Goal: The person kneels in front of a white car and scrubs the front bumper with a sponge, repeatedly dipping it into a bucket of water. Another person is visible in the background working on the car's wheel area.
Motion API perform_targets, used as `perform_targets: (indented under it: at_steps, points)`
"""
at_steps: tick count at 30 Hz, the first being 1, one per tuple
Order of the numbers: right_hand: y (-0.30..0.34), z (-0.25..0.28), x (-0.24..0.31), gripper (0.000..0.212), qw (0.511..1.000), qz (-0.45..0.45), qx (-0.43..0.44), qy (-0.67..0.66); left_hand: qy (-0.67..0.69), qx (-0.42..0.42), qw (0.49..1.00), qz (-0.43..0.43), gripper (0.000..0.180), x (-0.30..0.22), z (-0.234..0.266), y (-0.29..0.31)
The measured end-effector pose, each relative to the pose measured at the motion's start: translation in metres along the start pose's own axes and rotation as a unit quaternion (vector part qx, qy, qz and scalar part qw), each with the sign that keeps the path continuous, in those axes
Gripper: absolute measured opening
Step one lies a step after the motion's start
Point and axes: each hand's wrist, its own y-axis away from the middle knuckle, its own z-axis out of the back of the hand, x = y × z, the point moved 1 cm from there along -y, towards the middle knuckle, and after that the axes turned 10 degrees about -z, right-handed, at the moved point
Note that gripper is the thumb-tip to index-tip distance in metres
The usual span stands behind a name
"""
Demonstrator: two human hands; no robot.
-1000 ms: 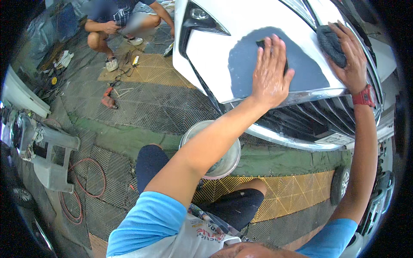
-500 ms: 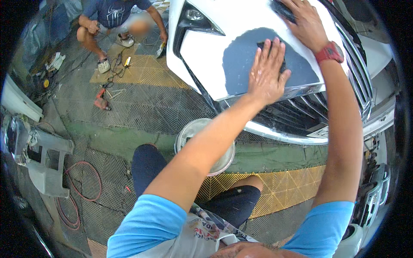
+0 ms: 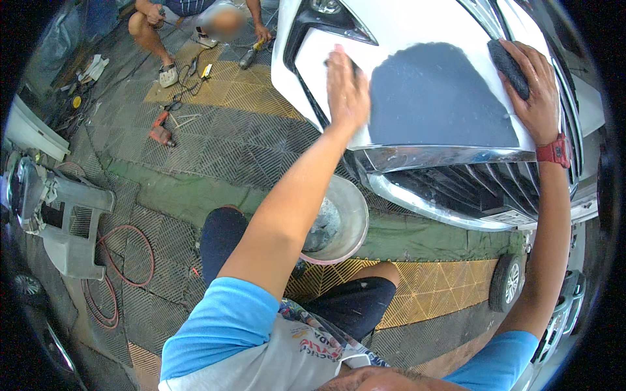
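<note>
A white car bumper [image 3: 391,29] with a smooth dark grey patch [image 3: 437,98] fills the upper right. My left hand [image 3: 347,91] lies on the white paint just left of the patch, fingers stretched, pressing a small dark sanding pad [image 3: 355,68] that is mostly hidden beneath them. Its exact kind does not show. Right of the patch, my right hand [image 3: 538,94] curls around a black sponge [image 3: 508,68] against the white surface. A red watch [image 3: 554,152] is on my right wrist.
Between my knees and the bumper stands a round bucket [image 3: 355,218] with greyish contents. A person [image 3: 195,16] crouches at the upper left, one hand at a power tool [image 3: 249,56]. A red drill [image 3: 161,130], a red hose [image 3: 151,260] and a grey bumper part [image 3: 78,244] lie left.
My left hand has slid left with the dark pad, off the grey patch onto white paint. My right hand and sponge sit lower beside the patch. The whole view has shifted.
</note>
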Motion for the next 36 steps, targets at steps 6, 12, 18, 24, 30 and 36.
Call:
perform_targets:
  at_steps: [6,12,18,24,30,36]
  points:
    - [0.008,-0.007,-0.004,0.053,1.0,-0.008,0.008,0.016,-0.019,0.048,0.995,-0.087,0.074,-0.064,-0.021,0.041]
    - [-0.002,-0.009,-0.005,0.053,1.0,0.006,0.006,0.02,-0.006,-0.036,0.998,0.058,0.072,-0.009,-0.005,-0.015]
    - [0.003,-0.008,-0.007,0.053,1.0,-0.004,0.013,0.018,-0.015,0.06,0.994,-0.087,0.077,-0.095,-0.024,0.03]
    - [-0.003,-0.008,-0.007,0.051,1.0,0.005,0.002,0.019,-0.041,-0.041,0.993,0.106,0.069,-0.022,-0.013,-0.03]
    - [0.007,-0.005,-0.015,0.061,0.996,0.024,0.088,0.008,0.039,0.131,0.978,-0.158,0.078,-0.088,-0.019,0.039]
    - [-0.003,-0.008,-0.034,0.065,0.991,0.058,0.12,-0.001,0.016,-0.043,0.997,0.063,0.072,0.027,-0.003,-0.012]
